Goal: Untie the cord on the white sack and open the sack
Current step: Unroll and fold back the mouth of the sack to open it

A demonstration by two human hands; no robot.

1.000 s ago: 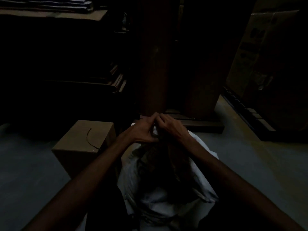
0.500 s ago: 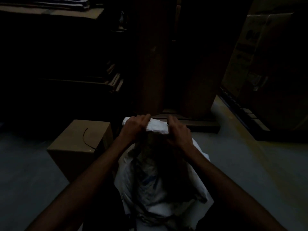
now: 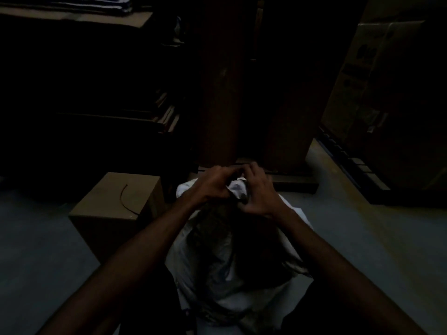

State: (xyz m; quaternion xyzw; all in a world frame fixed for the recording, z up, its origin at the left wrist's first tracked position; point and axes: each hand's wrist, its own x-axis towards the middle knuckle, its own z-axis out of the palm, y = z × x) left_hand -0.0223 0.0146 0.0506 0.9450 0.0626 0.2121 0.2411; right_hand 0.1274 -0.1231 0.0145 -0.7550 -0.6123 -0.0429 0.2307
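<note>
The white sack (image 3: 232, 274) stands on the floor below both hands, its body slumped between the forearms. At its top, the left hand (image 3: 210, 187) and right hand (image 3: 258, 192) press close together, fingers curled and pinching the bunched neck (image 3: 238, 192) of the sack. The cord itself is too dark to make out. The mouth looks gathered shut, so the opening is likely not yet done. Left of the left hand sits a cardboard box (image 3: 118, 201).

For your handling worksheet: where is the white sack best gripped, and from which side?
Probably at the bunched neck on top, from above and both sides, as the left hand and right hand do. The white sack stands upright and narrows there.
</note>
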